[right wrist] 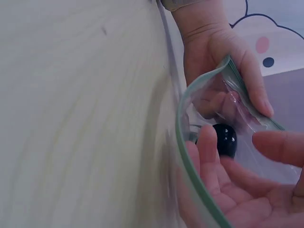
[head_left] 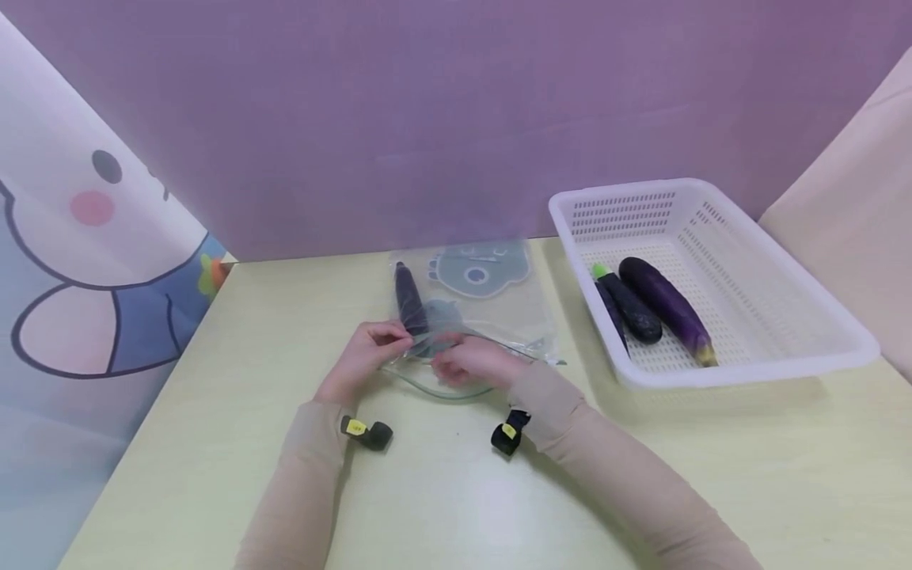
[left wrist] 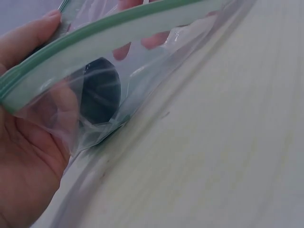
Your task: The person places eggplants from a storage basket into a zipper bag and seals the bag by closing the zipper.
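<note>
A clear zip bag (head_left: 545, 317) with a printed blue cartoon lies flat on the table, its mouth toward me. Inside it, along the left side, is a dark eggplant (head_left: 409, 294); its rounded end (left wrist: 100, 92) shows near the mouth in the left wrist view. My left hand (head_left: 366, 355) pinches the left corner of the bag's mouth between thumb and fingers. The green zip edge (right wrist: 184, 147) bows open in the right wrist view. My right hand (head_left: 479, 361) reaches into that mouth, fingers loosely bent and thumb apart, nothing between them.
To the right stands a white plastic basket (head_left: 769, 368) with slotted walls. It holds a large purple eggplant (head_left: 666, 305) and darker ones (head_left: 630, 307) beside its left wall. A purple backdrop (head_left: 456, 127) rises behind the table (head_left: 427, 491), with a cartoon-printed cloth (head_left: 85, 301) on the left.
</note>
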`<state>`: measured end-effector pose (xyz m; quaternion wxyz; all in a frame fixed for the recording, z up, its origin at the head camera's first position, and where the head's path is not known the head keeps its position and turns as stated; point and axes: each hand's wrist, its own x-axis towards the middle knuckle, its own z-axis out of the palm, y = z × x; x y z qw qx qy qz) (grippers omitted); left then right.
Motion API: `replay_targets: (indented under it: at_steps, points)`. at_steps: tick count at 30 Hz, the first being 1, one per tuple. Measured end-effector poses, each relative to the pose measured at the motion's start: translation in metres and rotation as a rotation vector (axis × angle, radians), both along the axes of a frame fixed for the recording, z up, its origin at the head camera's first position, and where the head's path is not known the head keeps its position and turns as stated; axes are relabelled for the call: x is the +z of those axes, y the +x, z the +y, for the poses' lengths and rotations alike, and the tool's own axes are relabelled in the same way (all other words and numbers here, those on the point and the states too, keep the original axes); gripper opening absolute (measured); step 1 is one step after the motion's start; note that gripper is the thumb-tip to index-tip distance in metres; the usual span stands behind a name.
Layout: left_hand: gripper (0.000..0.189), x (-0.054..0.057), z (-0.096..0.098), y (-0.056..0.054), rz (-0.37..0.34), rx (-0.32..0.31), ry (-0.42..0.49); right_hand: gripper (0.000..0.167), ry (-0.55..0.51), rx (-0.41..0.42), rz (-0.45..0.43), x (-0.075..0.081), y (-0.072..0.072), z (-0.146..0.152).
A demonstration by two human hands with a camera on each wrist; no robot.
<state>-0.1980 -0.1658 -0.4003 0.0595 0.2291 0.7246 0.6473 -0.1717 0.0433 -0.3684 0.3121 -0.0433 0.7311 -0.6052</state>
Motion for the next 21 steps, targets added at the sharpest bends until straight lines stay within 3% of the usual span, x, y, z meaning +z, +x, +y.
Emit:
replay_targets:
  at_steps: [10, 21]
  points:
    - [0.008, 0.0, 0.001, 0.0, -0.014, 0.023, -0.047, 0.037, -0.003, 0.179, 0.097, -0.004, 0.008, 0.021]
    - [0.019, -0.001, 0.002, 0.001, -0.021, 0.024, -0.081, 0.036, -0.079, 0.182, 0.078, -0.013, 0.006, 0.032]
